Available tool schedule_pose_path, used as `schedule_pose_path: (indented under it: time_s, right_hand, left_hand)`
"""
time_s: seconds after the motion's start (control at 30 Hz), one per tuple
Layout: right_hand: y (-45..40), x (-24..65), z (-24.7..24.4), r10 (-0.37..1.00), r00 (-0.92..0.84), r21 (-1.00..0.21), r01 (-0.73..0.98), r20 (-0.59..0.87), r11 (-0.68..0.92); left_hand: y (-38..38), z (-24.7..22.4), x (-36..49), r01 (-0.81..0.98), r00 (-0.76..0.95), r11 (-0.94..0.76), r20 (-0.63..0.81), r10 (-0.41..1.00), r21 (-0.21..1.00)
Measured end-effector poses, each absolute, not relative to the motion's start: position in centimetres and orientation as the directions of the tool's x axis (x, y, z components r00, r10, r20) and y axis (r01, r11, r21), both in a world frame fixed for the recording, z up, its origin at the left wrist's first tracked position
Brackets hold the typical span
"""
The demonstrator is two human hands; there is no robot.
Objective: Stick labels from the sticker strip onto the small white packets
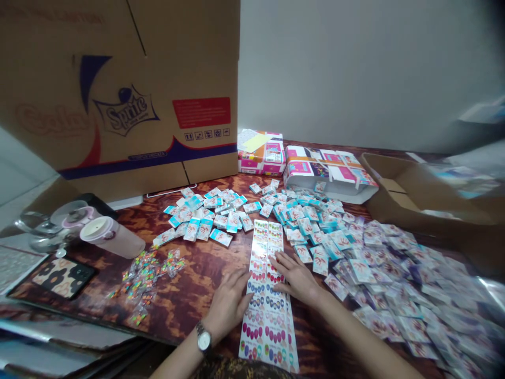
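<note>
A long white sheet [255,305] printed with rows of coloured nail designs lies lengthwise before me on the table, a line running down its middle. At its left edge rests my left hand [229,297], a watch on the wrist, fingers stretched forward and touching the paper. My right hand [296,277] lies spread on the right half of the sheet, fingertips on the printed rows. Neither hand grips anything. Beyond the sheet are heaps of small white-and-blue boxes [205,227] with a red hand picture, and more of these boxes [310,227] to the right.
Small packets of bright pieces [150,271] lie left, near a pink tumbler [114,237] and a flower-patterned phone [63,276]. A large carton [158,152] stands behind. Purple-white packets [398,284] pile up right, below an open brown box [414,205]. Two pink-white cartons [329,168] stand at the back.
</note>
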State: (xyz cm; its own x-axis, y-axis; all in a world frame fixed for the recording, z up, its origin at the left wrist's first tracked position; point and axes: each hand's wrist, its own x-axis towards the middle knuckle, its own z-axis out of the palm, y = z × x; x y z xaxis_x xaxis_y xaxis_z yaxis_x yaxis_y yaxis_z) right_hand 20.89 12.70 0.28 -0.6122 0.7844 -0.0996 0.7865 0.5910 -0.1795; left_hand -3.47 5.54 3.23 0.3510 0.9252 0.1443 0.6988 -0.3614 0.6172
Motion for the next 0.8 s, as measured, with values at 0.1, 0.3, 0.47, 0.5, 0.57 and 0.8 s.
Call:
schedule_pose_path:
  time_s: [0.1,0.3,0.47,0.5,0.57,0.8]
  right_hand:
    - [12.6,20.6,0.6,0.797,-0.601,-0.204,0.788,-0.054,0.581]
    - [12.4,18.9,6.8,0.732,-0.678,-0.528,0.598,0.068,0.602]
    - [13.1,17.3,13.1,0.749,-0.621,-0.667,0.460,0.230,0.586]
    - [13.0,17.1,13.6,0.749,-0.605,-0.651,0.459,0.271,0.605]
    - [12.5,16.6,13.7,0.717,-0.613,-0.611,0.440,0.331,0.658]
    - [9.2,14.5,10.7,0.599,-0.793,-0.667,0.388,0.111,0.637]
  left_hand:
    - [5.5,3.1,-3.5,0.687,0.353,-0.348,0.125,0.927,0.638]
    - [6.6,4.0,-2.8,0.625,0.378,-0.358,0.132,0.916,0.694]
    - [7.6,4.7,-2.1,0.497,0.220,-0.231,0.136,0.966,0.836]
    - [7.6,4.7,-2.1,0.438,0.175,-0.170,0.102,0.979,0.883]
    - [7.7,4.6,-2.2,0.256,0.114,-0.033,0.004,0.993,0.966]
    - [7.5,5.3,-2.7,-0.421,0.103,0.309,-0.293,0.950,0.853]
